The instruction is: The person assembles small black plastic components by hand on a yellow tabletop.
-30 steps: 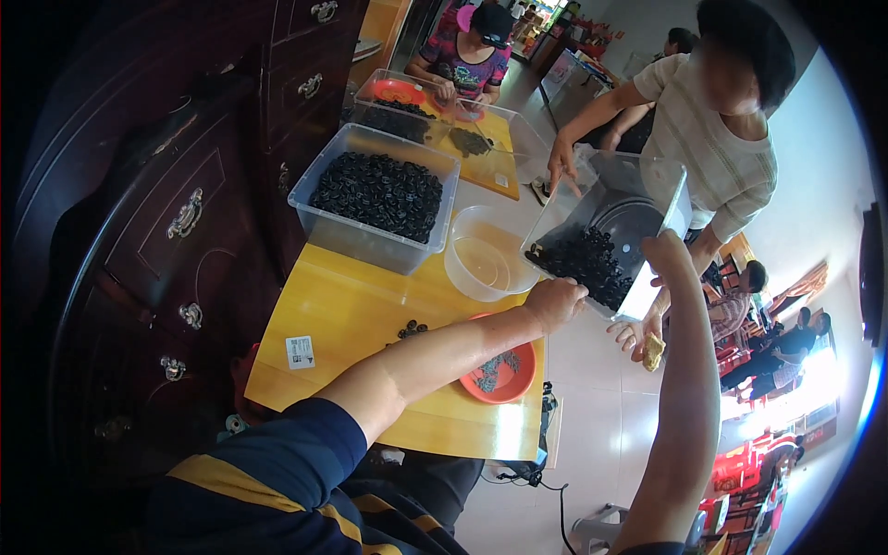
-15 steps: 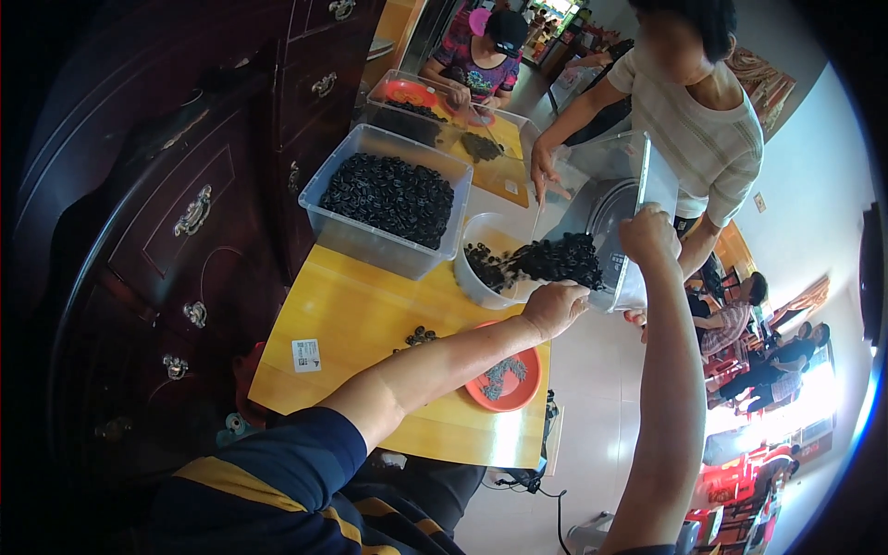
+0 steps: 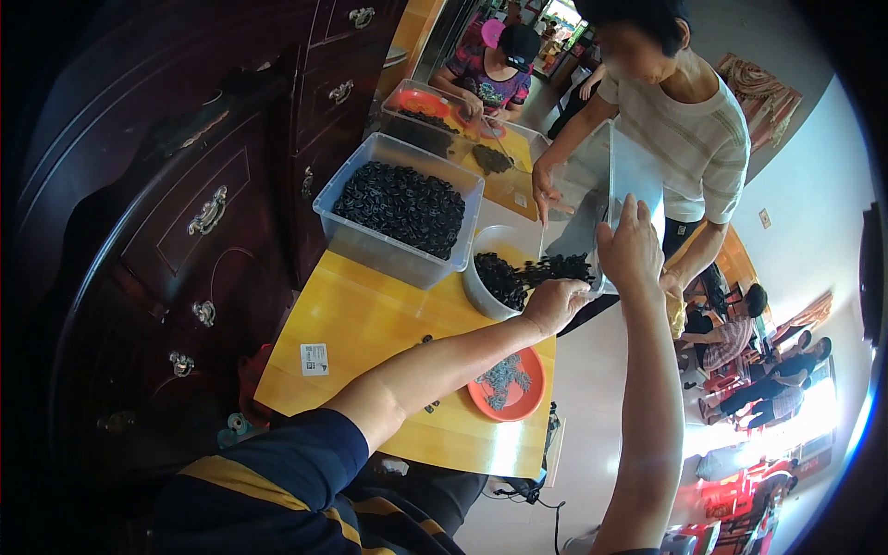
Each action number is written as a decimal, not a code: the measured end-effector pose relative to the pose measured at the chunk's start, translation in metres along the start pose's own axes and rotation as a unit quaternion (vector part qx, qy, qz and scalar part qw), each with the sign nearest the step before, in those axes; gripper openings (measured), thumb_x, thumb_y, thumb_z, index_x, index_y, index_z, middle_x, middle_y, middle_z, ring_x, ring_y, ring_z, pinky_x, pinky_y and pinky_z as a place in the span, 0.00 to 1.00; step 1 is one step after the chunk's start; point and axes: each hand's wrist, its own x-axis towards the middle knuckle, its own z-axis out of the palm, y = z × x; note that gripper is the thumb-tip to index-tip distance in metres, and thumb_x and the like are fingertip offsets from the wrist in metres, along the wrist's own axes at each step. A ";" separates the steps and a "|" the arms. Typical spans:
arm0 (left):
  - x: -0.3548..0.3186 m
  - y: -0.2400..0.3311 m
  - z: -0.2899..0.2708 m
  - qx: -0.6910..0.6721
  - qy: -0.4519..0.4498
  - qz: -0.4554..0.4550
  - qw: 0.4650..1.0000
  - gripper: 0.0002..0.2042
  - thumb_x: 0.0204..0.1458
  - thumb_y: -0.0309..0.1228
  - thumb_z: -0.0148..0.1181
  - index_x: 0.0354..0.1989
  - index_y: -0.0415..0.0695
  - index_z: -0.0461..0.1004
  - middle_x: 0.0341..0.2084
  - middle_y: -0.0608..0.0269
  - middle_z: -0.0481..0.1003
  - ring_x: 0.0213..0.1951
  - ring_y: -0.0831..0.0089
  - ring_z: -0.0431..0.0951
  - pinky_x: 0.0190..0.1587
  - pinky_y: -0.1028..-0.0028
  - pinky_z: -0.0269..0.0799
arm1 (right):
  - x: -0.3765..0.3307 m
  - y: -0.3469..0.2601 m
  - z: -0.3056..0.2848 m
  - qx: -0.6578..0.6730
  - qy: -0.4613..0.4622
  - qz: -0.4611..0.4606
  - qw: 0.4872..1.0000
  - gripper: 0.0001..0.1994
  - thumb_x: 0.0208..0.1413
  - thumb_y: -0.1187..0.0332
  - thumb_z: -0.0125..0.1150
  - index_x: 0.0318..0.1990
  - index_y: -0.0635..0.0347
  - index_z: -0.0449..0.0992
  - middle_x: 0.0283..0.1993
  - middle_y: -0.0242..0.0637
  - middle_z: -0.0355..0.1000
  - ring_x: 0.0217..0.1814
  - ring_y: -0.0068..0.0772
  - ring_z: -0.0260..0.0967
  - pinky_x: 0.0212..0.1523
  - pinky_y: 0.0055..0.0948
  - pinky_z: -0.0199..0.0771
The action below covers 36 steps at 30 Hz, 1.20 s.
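Note:
A clear plastic bin [image 3: 638, 162] is tipped on its side, and small black oval pieces [image 3: 560, 268] slide out of it. They fall into a round whitish tub [image 3: 495, 296] holding more of them. My left hand [image 3: 558, 307] is closed on the bin's lower rim, beside the tub. My right hand [image 3: 634, 245] lies open against the outside of the bin, fingers stretched up. Across from me, a person in a striped light shirt has one hand [image 3: 551, 192] at the bin's far rim and the other [image 3: 673, 285] low beside it.
A rectangular clear bin [image 3: 398, 264] full of black pieces stands on the yellow table [image 3: 324, 305]. A red plate [image 3: 532, 398] with grey bits lies near me. Dark drawers [image 3: 203, 268] border the left. Behind, another person [image 3: 490, 79] works at bins.
My right hand has gone from a fist on the bin's edge to a flat, open palm. The bin is tipped further, fewer pieces remain at its mouth, and the tub is fuller.

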 end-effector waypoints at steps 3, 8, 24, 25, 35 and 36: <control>0.005 0.005 -0.004 -0.034 0.009 0.001 0.999 0.09 0.55 0.31 0.63 0.40 0.39 0.79 0.32 0.49 0.80 0.36 0.52 0.82 0.38 0.62 0.76 | -0.018 0.002 -0.007 0.027 0.059 -0.051 0.997 0.32 0.57 0.64 0.59 0.67 0.66 0.57 0.69 0.58 0.56 0.67 0.57 0.60 0.59 0.48 0.69; 0.010 0.004 -0.028 -0.015 0.004 -0.029 0.999 0.11 0.55 0.35 0.64 0.39 0.39 0.80 0.28 0.46 0.80 0.34 0.51 0.81 0.36 0.60 0.75 | -0.073 -0.016 -0.041 0.225 0.152 -0.122 0.955 0.27 0.55 0.70 0.61 0.64 0.63 0.65 0.61 0.52 0.68 0.60 0.52 0.70 0.55 0.42 0.72; 0.025 0.001 -0.060 -0.021 -0.043 -0.037 0.998 0.09 0.59 0.25 0.57 0.45 0.36 0.76 0.32 0.61 0.80 0.31 0.77 0.80 0.36 0.76 0.77 | -0.276 -0.034 0.064 0.716 0.032 0.181 0.674 0.07 0.63 0.77 0.56 0.45 0.68 0.78 0.37 0.38 0.79 0.41 0.26 0.78 0.46 0.25 0.77; 0.027 0.001 -0.065 -0.043 -0.046 -0.043 0.997 0.09 0.59 0.25 0.57 0.46 0.35 0.76 0.34 0.60 0.80 0.31 0.77 0.80 0.36 0.76 0.77 | -0.281 -0.036 0.071 0.715 0.030 0.178 0.675 0.07 0.63 0.77 0.57 0.45 0.68 0.78 0.37 0.38 0.79 0.41 0.26 0.78 0.46 0.25 0.77; -0.100 0.038 -0.182 -0.017 -0.045 -0.120 0.992 0.08 0.61 0.25 0.55 0.44 0.35 0.77 0.29 0.61 0.80 0.27 0.80 0.78 0.32 0.80 0.74 | -0.326 -0.067 0.121 0.708 0.005 0.195 0.679 0.07 0.61 0.76 0.57 0.43 0.68 0.78 0.34 0.39 0.81 0.36 0.25 0.79 0.40 0.24 0.78; -0.125 0.039 -0.197 0.002 -0.030 -0.131 0.991 0.08 0.61 0.25 0.54 0.44 0.35 0.77 0.28 0.61 0.80 0.27 0.80 0.78 0.32 0.80 0.74 | -0.329 -0.071 0.121 0.712 0.003 0.195 0.674 0.07 0.61 0.76 0.57 0.43 0.68 0.78 0.34 0.39 0.81 0.36 0.25 0.79 0.40 0.24 0.78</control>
